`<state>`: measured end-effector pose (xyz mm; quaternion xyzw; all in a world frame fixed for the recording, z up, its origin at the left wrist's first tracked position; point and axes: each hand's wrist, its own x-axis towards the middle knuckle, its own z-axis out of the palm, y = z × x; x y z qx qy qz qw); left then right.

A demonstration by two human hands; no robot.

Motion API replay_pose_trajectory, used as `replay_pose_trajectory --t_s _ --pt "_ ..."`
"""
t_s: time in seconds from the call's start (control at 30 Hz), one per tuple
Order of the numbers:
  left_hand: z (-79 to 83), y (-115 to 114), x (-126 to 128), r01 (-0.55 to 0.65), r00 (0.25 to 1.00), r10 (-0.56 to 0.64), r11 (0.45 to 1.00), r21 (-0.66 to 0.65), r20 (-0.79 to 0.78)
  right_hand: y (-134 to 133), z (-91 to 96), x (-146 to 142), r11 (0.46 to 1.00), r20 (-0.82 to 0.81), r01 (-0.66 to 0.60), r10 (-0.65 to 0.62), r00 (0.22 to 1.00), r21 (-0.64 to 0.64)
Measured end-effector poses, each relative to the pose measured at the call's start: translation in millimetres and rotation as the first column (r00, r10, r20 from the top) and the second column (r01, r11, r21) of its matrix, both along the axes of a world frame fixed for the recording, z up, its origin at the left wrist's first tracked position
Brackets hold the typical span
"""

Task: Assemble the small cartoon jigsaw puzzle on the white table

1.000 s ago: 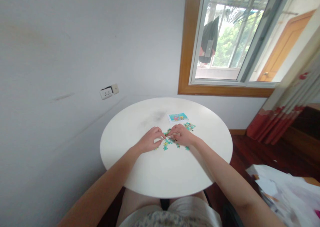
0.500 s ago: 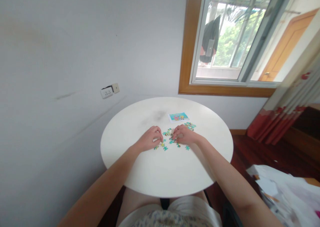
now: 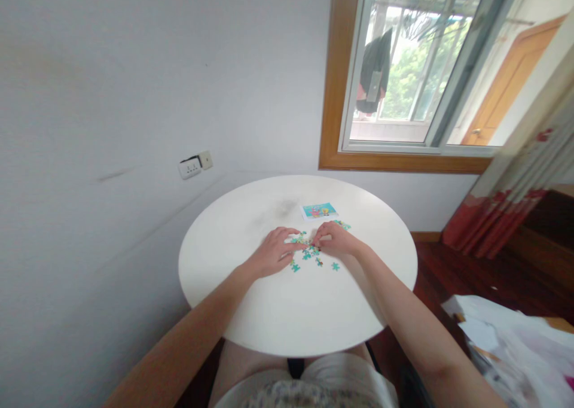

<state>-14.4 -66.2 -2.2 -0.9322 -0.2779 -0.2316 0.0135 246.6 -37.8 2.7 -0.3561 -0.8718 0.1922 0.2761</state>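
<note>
Several small teal and yellow jigsaw puzzle pieces (image 3: 307,255) lie on the round white table (image 3: 287,312). My left hand (image 3: 273,253) reaches over their left side, fingers stretched out and apart, the index fingertip among the pieces. Across from it, my right hand (image 3: 334,239) has its fingers and thumb pinched together at the upper right of the cluster; what they hold is too small to make out. A single puzzle piece (image 3: 335,267) lies apart, below my right hand. Beyond the hands is a picture card (image 3: 319,211) with cartoon figures on teal.
More puzzle pieces (image 3: 343,224) lie just past my right hand. The table touches the wall, where a socket (image 3: 190,168) sits at left. A window (image 3: 403,67) and a curtain (image 3: 506,216) are at right. White bags (image 3: 506,336) stand at lower right.
My left hand has moved right, its fingers opening out over the pieces. My right hand has shifted slightly, with its fingers drawn closer together.
</note>
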Motion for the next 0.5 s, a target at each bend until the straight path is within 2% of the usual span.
replay_pose_trajectory --t_s 0.2,0.5 --pt "1.8 -2.0 -0.6 0.002 0.994 -0.002 1.0 0.0 -0.11 -0.7 -0.3 0.3 0.991 0.014 0.128 -0.128 0.992 -0.035" --pt "11.1 1.2 -8.1 -0.006 0.986 0.01 1.0 0.029 -0.165 0.0 -4.1 8.7 0.975 0.037 0.199 -0.196 0.98 -0.102"
